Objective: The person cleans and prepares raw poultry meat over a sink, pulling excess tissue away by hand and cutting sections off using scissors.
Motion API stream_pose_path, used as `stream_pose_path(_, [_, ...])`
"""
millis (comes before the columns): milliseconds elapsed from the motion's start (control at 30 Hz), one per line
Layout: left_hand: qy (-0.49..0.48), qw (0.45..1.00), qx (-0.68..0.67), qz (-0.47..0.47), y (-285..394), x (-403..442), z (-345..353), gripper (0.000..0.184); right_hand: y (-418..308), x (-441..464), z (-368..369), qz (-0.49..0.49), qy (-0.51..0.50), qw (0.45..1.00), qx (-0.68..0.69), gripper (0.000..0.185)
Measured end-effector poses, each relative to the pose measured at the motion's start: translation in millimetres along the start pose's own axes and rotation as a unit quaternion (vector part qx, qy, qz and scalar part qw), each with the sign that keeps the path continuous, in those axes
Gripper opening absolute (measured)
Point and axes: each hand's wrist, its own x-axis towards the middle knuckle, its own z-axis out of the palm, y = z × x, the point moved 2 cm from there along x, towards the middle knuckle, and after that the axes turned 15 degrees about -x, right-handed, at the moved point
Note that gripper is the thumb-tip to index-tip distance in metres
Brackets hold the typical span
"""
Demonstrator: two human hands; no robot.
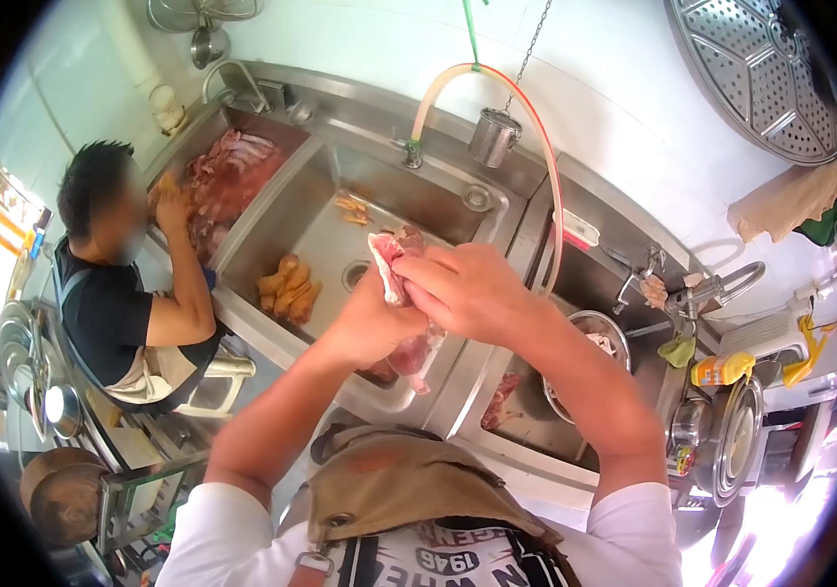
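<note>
My left hand [372,318] and right hand [472,289] are gripping a piece of raw meat [391,259] between them, and I am holding it up above the near right part of the middle sink [389,210], with more raw meat [411,364] hanging just below my fingers. In that sink, yellowish pieces [288,291] are lying in a heap toward the left and a few smaller ones [351,206] near the back, while in the right sink [526,430] a round metal bowl [549,391] is standing beside some reddish meat [503,399]. On my left, a seated co-worker [110,284] is reaching into the meat-filled left sink [285,135].
</note>
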Motion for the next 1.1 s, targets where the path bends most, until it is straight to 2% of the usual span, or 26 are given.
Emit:
stream_pose_path(300, [0.006,0.999,-0.035,-0.002,0,7,0,0.046,5,-14,15,-0.003,0.033,0.997,-0.075,0.027])
stream_pose_path(400, [0.005,0.999,-0.031,-0.009,1,6,1,0.047,2,-7,6,0.01,-0.032,0.996,-0.088,0.021])
stream_pose_path(467, [0.0,0.999,0.008,-0.032,2,6,-1,0.048,1,-5,7,0.019,-0.041,0.997,-0.058,0.017])
stream_pose_path(600, [0.022,0.999,-0.013,-0.038,6,0,2,0.049,3,-4,13,0.017,-0.057,0.998,-0.028,0.013])
stream_pose_path(667, [0.024,0.996,0.004,-0.082,15,-3,4,0.049,3,-2,15,0.007,-0.053,0.998,-0.04,0.014])
stream_pose_path(767, [0.012,0.998,-0.051,0.047,-12,5,-15,0.047,14,-14,25,-0.002,-0.04,0.998,-0.049,0.014])
stream_pose_path(800, [0.015,0.998,-0.045,0.027,-9,4,-17,0.046,16,-16,28,-0.004,-0.035,0.998,-0.05,0.015])
stream_pose_path(900, [0.02,1.0,-0.02,-0.014,6,2,-20,0.046,11,-15,28,0.051,0.005,0.999,0.008,0.013])
stream_pose_path(933, [0.017,1.0,-0.005,-0.015,10,2,-19,0.045,9,-14,27,0.102,0.013,0.992,0.068,0.013])
stream_pose_path(1000, [0.011,1.0,0.005,0.007,11,3,-16,0.045,3,-12,25,0.206,0.03,0.96,0.186,0.014])
stream_pose_path(1067, [0.008,0.999,-0.006,0.052,9,3,-12,0.045,2,-9,27,0.248,0.051,0.932,0.258,0.015])
stream_pose_path(1100, [0.01,0.999,-0.01,0.035,10,2,-11,0.046,2,-8,27,0.269,0.062,0.915,0.293,0.016])
